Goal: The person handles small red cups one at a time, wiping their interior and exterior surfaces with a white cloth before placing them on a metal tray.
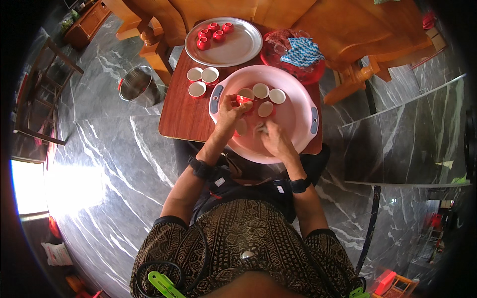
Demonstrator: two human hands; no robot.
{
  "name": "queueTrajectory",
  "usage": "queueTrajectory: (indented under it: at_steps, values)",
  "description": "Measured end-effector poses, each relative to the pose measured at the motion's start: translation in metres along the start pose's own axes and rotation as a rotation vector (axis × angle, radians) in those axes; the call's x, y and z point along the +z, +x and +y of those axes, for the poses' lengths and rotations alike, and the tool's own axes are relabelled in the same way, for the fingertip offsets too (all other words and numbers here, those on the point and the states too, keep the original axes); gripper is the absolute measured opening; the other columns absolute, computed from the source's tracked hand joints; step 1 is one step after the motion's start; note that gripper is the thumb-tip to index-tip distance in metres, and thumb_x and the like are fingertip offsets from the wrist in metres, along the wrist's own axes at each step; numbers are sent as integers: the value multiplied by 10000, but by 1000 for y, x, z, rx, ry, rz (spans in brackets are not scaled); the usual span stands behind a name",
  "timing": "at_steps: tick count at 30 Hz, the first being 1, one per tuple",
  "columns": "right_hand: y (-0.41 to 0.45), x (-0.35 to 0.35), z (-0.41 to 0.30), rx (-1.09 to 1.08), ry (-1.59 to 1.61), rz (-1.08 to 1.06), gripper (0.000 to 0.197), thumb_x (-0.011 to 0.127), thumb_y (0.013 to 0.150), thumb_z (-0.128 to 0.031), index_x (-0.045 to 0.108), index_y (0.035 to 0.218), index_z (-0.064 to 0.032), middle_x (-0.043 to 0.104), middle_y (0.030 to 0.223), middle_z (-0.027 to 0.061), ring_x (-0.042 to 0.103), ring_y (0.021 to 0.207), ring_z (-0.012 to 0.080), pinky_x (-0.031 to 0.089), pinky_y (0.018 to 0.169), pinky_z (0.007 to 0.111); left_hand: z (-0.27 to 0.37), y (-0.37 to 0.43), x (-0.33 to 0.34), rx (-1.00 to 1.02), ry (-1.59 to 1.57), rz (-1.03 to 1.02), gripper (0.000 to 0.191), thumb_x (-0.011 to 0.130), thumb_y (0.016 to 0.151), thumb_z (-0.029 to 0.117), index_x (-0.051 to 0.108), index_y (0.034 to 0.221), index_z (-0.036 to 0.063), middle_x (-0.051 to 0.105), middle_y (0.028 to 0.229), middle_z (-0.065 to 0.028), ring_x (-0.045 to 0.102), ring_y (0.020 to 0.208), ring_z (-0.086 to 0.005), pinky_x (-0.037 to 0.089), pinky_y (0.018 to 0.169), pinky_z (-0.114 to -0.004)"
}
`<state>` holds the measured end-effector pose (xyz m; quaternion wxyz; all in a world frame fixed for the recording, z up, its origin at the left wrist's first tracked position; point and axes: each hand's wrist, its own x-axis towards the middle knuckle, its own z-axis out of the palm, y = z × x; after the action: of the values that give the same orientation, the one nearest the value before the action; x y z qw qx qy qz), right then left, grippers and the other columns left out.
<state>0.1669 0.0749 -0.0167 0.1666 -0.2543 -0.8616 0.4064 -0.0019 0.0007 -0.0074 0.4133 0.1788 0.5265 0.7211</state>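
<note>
A pink plastic basin [294, 139] with grey handles stands in front of me and holds several red cups with white insides, one of them [277, 96] at the back right. My left hand [231, 111] grips a red cup [245, 97] by its side over the basin's left half. Low over the middle of the basin is my right hand [273, 137], its fingers curled around something pale, perhaps a cloth; blur hides what it is. Another cup [241, 127] lies tilted between the two hands. Three more cups [196, 89] stand mouth up on the table, left of the basin.
The small wooden table [179, 115] bears a round metal tray [246, 44] with several red cups upside down. A red basin [316, 74] with a blue-and-white cloth [302, 51] is at the back right. A metal bucket [139, 87] stands on the floor at left, a wooden bench [316, 18] behind.
</note>
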Motion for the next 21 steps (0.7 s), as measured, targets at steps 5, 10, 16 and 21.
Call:
queueTrajectory:
  at_steps: [5, 10, 16, 21]
  values:
    - [5, -16, -17, -146, 141, 388, 300, 611, 895, -180, 550, 1119, 9, 567, 1067, 181, 584, 958, 335, 485, 802, 394, 11, -5, 0, 100, 440, -128, 424, 716, 825, 123, 532, 1176, -28, 619, 1025, -88, 608, 919, -155, 494, 846, -299]
    - [7, -11, -25, -363, -12, 398, 348, 622, 896, -189, 509, 1171, -8, 526, 1119, 205, 550, 1037, 362, 475, 853, 415, -9, 6, -13, 176, 317, -382, 419, 708, 835, 143, 549, 1184, -27, 613, 1013, -57, 579, 927, -137, 474, 851, -295]
    - [2, -16, -23, -275, 93, 325, 331, 631, 890, -178, 513, 1145, -3, 549, 1069, 183, 589, 978, 350, 490, 836, 404, 10, -2, -8, 31, 207, -520, 438, 702, 859, 196, 543, 1202, -24, 623, 1030, -64, 590, 919, -146, 481, 832, -293]
    - [2, -20, -15, -210, 337, 238, 297, 647, 887, -160, 530, 1115, -11, 587, 1008, 124, 615, 920, 250, 496, 807, 343, 13, -5, -9, -93, 116, -474, 430, 676, 894, 256, 538, 1194, -18, 627, 1028, -82, 603, 923, -161, 495, 820, -306]
